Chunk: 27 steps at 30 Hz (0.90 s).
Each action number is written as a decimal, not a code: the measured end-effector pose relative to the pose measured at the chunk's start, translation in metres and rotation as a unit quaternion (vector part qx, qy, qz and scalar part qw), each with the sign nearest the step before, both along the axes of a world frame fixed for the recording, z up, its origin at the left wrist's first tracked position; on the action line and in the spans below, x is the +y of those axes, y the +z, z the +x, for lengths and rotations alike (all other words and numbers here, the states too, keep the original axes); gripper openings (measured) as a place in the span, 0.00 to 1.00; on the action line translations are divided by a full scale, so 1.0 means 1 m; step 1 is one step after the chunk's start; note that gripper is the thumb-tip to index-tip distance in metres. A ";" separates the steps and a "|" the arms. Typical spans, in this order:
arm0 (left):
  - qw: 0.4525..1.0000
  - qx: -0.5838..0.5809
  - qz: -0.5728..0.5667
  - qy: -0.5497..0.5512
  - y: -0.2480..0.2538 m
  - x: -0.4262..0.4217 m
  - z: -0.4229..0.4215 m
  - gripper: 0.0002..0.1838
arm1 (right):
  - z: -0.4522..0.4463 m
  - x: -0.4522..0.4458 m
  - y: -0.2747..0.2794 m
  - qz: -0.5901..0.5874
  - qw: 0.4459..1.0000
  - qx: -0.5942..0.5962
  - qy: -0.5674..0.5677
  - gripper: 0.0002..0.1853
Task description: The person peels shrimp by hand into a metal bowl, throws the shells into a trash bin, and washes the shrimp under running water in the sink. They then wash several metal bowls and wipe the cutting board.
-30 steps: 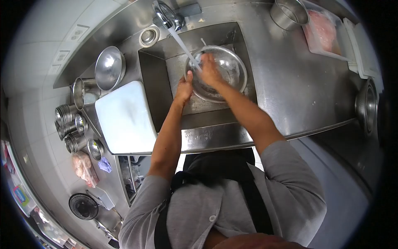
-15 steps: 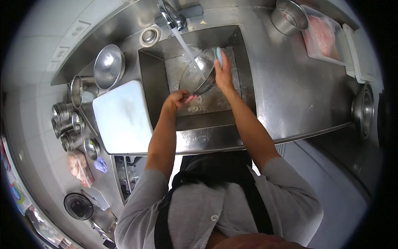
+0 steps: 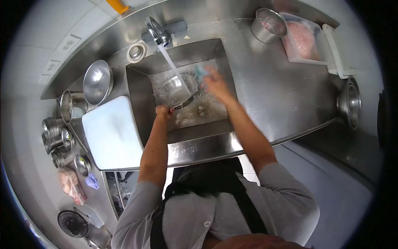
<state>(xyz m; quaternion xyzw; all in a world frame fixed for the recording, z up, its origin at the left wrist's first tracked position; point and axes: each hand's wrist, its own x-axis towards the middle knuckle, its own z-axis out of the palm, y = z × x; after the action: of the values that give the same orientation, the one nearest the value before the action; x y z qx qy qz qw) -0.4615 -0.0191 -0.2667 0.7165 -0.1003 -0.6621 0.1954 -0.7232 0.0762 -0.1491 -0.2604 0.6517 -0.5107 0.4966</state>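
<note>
A shiny, rounded metal bowl (image 3: 170, 88) lies tilted in the sink (image 3: 139, 85), under the running stream of water (image 3: 169, 60). My left hand (image 3: 163, 111) is closed on its near rim. Up and to the right, apart from the bowl, my right hand (image 3: 216, 86) is blurred by motion with a pale blue-green sponge (image 3: 201, 71) at its fingertips. The tap (image 3: 156, 31) pours from the sink's back edge. Splashing water and pale bits cover the sink floor, and the bowl's lower side is partly hidden.
A white cutting board (image 3: 112, 135) lies left of the sink, with a large metal bowl (image 3: 98, 82) and several metal containers beyond it. At the back right stand a metal pot (image 3: 268, 27) and a plastic tub of pink contents (image 3: 302, 40). Stacked bowls (image 3: 350, 101) sit far right.
My right hand and the sponge have moved away from the bowl's rim. The bowl has turned and sits lower in the sink, with my left hand still on it. The whole view has shifted.
</note>
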 end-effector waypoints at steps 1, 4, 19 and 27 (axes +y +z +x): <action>0.997 -0.039 -0.019 -0.068 0.009 0.001 -0.007 0.05 | -0.035 -0.003 0.023 -0.066 0.990 0.120 -0.032 0.25; 0.945 -0.089 -0.205 -0.240 -0.020 -0.004 -0.026 0.10 | -0.153 -0.020 0.082 -0.227 0.846 0.462 -0.136 0.21; 0.673 -0.272 -0.427 -0.539 0.048 -0.060 -0.083 0.11 | -0.037 0.017 0.068 -0.060 0.880 0.390 0.266 0.34; 0.843 -0.101 -0.426 -0.312 0.095 -0.035 -0.090 0.25 | 0.067 -0.077 -0.076 0.053 0.981 0.187 -0.001 0.18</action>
<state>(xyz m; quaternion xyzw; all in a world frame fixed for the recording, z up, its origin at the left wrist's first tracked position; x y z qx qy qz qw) -0.5515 -0.0543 -0.1715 0.5563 -0.6101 -0.5041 0.2534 -0.6558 -0.0009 -0.2250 -0.3235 0.7596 -0.4183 0.3786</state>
